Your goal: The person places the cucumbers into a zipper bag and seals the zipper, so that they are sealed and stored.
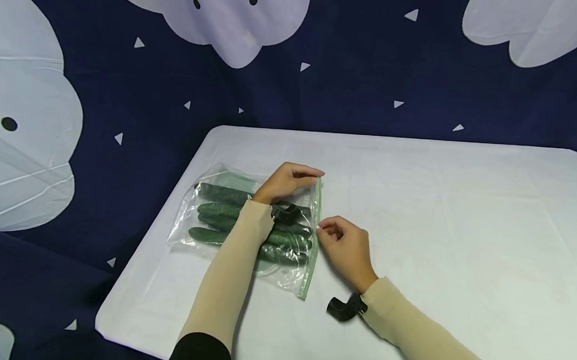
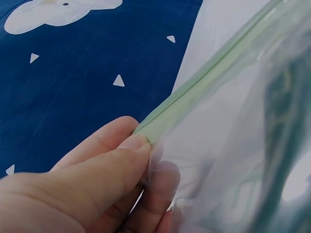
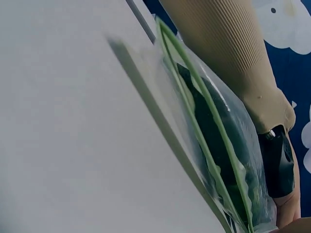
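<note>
A clear zip bag [image 1: 288, 279] with a green zip strip [image 1: 309, 272] lies on the table, holding several dark green cucumbers [image 1: 208, 235]. At the strip's far end, my left hand [image 1: 288, 183] pinches the corner; the left wrist view shows thumb [image 2: 121, 158] and forefinger on the green strip [image 2: 194, 92]. My right hand [image 1: 347, 247] has thumb and forefinger curled together at the middle of the strip, pinching its edge. In the right wrist view the two green lips [image 3: 221, 128] stand parted along the near part of the mouth. The right fingertips are mostly hidden there.
The white table [image 1: 436, 235] stretches out to the right of the bag. Behind it and to the left hangs a dark blue cloth [image 1: 350, 97] with white cloud shapes and small triangles. A black wrist camera [image 1: 346, 307] juts from the right wrist, close over the table.
</note>
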Action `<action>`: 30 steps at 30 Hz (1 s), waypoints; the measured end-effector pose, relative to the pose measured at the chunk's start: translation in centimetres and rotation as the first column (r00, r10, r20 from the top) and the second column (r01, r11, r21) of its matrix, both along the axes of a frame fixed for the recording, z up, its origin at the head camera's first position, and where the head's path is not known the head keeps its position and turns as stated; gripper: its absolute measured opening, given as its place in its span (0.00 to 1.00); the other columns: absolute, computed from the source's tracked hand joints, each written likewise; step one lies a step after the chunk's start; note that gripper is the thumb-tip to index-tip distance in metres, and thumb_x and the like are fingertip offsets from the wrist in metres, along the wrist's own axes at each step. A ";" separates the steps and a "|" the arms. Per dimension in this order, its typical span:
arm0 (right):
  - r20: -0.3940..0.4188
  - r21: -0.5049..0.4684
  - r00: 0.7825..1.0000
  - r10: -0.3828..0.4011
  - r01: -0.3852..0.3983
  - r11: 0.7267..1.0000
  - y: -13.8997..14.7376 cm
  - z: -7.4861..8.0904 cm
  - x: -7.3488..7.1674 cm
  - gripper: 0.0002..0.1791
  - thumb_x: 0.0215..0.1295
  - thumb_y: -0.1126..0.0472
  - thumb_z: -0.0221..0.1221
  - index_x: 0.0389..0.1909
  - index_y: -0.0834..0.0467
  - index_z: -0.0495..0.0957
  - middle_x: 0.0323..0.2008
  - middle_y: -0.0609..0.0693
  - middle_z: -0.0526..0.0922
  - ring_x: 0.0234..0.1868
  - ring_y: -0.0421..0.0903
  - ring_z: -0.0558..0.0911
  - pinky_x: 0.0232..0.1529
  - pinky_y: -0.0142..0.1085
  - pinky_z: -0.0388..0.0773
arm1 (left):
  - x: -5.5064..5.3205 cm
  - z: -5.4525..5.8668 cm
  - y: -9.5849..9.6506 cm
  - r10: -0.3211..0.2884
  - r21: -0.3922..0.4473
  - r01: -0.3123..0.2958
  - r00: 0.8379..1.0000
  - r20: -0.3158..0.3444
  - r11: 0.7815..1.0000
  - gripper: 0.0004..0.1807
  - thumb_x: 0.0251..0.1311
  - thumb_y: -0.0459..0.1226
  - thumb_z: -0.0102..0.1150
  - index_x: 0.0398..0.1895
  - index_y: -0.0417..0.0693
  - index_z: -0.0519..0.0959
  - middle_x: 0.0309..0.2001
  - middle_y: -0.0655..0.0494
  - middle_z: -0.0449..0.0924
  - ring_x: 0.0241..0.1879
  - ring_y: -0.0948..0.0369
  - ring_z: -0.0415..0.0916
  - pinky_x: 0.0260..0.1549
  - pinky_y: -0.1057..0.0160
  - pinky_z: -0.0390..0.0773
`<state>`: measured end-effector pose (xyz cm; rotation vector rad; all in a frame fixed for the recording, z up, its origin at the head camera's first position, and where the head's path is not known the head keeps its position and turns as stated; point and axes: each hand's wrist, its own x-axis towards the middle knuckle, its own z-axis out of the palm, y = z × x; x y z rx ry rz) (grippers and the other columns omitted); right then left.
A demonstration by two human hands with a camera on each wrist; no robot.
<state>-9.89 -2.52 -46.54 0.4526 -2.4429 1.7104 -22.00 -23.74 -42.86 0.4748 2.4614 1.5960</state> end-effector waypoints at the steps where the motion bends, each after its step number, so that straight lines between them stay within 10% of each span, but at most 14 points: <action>1: -0.007 0.014 1.000 0.002 -0.002 1.000 0.1 0.0 0.2 0.02 0.63 0.64 0.69 0.35 0.57 0.87 0.24 0.42 0.84 0.21 0.41 0.75 0.23 0.32 0.70 | 0.0 -0.1 0.0 0.000 -0.004 0.000 1.000 -0.002 1.000 0.14 0.70 0.37 0.63 0.57 0.49 0.86 0.57 0.56 0.84 0.57 0.61 0.79 0.57 0.60 0.78; 30: 0.050 0.000 0.995 0.082 -0.082 0.997 -0.1 -0.1 9.0 0.11 0.57 0.67 0.73 0.31 0.45 0.86 0.23 0.31 0.82 0.19 0.34 0.71 0.19 0.29 0.69 | 0.2 0.1 -0.1 0.012 -0.041 -0.012 1.000 -0.005 0.999 0.15 0.71 0.38 0.62 0.58 0.47 0.86 0.57 0.56 0.83 0.56 0.62 0.79 0.56 0.60 0.78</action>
